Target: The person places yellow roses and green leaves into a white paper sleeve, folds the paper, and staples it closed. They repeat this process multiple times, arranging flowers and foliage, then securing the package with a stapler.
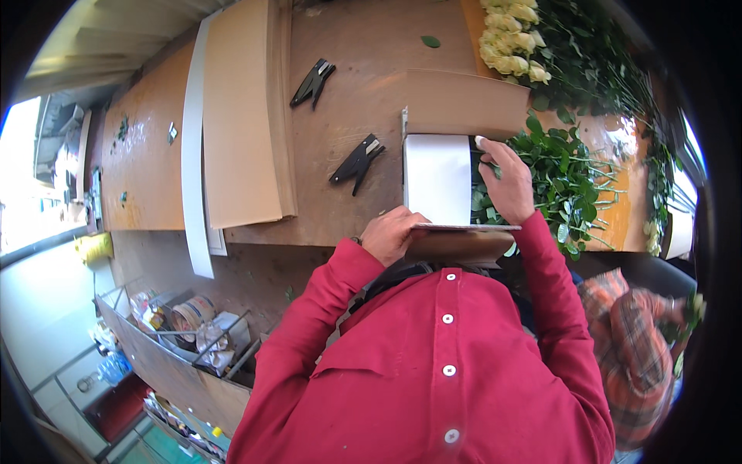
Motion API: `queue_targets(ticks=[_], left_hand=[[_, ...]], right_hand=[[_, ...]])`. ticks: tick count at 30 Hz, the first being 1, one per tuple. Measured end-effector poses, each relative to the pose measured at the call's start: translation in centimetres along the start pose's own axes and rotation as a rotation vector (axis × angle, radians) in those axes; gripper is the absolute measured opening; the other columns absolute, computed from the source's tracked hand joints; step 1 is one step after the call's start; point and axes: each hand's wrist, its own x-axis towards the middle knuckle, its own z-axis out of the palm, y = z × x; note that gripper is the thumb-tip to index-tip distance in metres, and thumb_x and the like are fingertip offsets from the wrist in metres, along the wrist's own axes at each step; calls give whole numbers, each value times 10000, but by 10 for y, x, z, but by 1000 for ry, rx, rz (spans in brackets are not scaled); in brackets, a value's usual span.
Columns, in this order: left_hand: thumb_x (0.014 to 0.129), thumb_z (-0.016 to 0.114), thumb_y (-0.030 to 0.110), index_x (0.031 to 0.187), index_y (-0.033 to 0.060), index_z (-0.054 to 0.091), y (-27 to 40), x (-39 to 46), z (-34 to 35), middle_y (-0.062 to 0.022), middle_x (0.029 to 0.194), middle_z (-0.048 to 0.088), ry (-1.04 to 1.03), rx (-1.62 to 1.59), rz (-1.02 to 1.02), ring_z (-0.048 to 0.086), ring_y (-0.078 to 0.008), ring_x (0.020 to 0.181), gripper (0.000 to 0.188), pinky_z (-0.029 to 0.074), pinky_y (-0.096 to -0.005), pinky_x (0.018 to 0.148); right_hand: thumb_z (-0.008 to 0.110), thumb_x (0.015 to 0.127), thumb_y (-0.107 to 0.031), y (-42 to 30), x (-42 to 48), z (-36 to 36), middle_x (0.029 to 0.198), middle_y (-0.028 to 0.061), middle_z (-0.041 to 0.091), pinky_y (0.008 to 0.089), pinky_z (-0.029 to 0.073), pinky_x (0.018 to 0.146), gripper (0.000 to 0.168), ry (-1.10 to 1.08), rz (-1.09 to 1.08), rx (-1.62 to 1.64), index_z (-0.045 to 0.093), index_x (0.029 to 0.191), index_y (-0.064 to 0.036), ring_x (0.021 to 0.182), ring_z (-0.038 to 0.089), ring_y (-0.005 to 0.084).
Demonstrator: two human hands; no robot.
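Note:
My left hand (394,235) grips the near upright flap (464,228) of a folded corrugated cardboard wrap at its left end. The far cardboard panel (466,104) spreads away across the table. A white sheet (439,180) lies inside the wrap, with leafy rose stems (571,180) coming out on its right. Over the leaves by the sheet's right edge is my right hand (507,180), fingers bent, with something white at one fingertip. Whether it holds anything is unclear. The flower heads of this bunch are hidden. Two black plier staplers (357,162) lie to the left.
Stacked cardboard sheets (243,116) and a long white strip (194,145) lie left on the wooden table (145,151). Cream roses (513,40) lie at the far right. A person in a plaid shirt (632,342) is close on my right. A cluttered bin (191,325) stands lower left.

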Motion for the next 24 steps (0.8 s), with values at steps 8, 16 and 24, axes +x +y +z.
queue_targets(ticks=[8,16,24], left_hand=[[881,675,47,1208,175,687,12,-4,-1,-101,1041,672,-61,43,-94,663,-334,994,351,551,-410,822],[920,737,541,1526,46,456,-53,2,-46,-150,1397,618,198,-404,-263,585,-278,1289,832,468,-427,1087],[775,872,378,1451,69,519,-125,25,-21,-163,1429,532,293,523,-668,493,-383,1318,823,436,-502,1084]], right_hand=[[935,614,-242,-25,3,20,1691,222,213,528,165,1287,1083,-603,-336,-366,423,1556,-84,1588,143,383],[953,556,-297,-16,-1,31,1687,234,209,530,175,1281,1155,-587,-316,-382,409,1539,-33,1585,150,394],[952,553,-284,-22,-4,38,1694,235,185,538,161,1280,1208,-575,-327,-424,356,1570,-23,1589,131,396]])
